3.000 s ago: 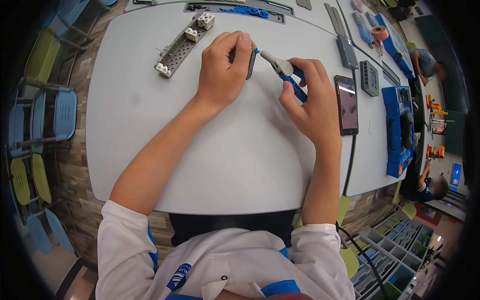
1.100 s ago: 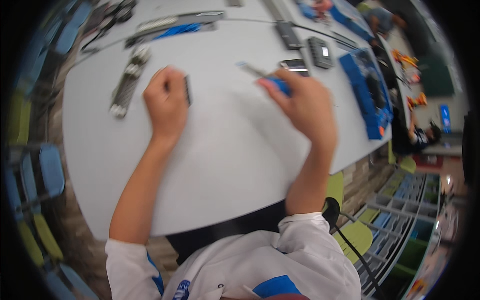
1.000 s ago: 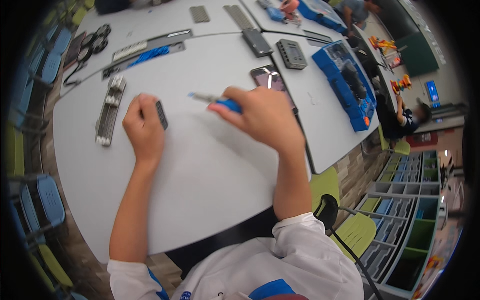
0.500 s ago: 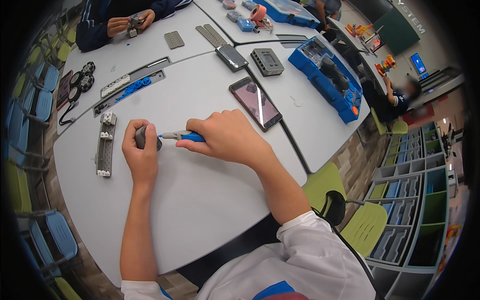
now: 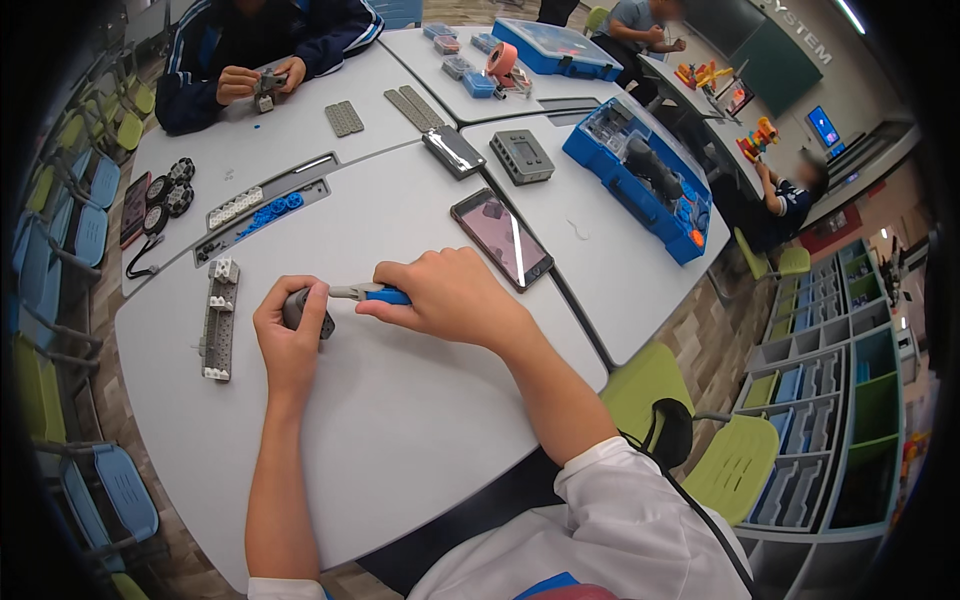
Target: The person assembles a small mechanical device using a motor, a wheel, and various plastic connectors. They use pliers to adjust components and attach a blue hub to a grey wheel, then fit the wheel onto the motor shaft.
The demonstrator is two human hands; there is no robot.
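Observation:
A dark grey plastic block [image 5: 294, 309], perhaps a small motor, is gripped in my left hand [image 5: 283, 343], thumb pressed along its side. My right hand [image 5: 450, 298] is wrapped around a grey-and-blue pin tool [image 5: 348, 292], whose narrow tip points left and meets the block near my left thumb. My fingers hide where tip and block join. Left of my hands lies a long grey beam assembly [image 5: 219, 330] with white connectors. Beyond my right hand rests a phone [image 5: 502, 238] with a pinkish screen.
Blue and white parts lie in a table slot [image 5: 265, 215], with wheels [image 5: 170, 190] farther left. Beyond the phone are a dark flat device [image 5: 453, 150], a grey control brick [image 5: 522, 157] and a blue open case [image 5: 640, 180]. Across the table, another person's hands [image 5: 262, 82] hold grey parts.
The table appears lower in the picture. The tool tip now meets the block; the small blue piece seen at the tip before is no longer visible. Both hands keep their hold.

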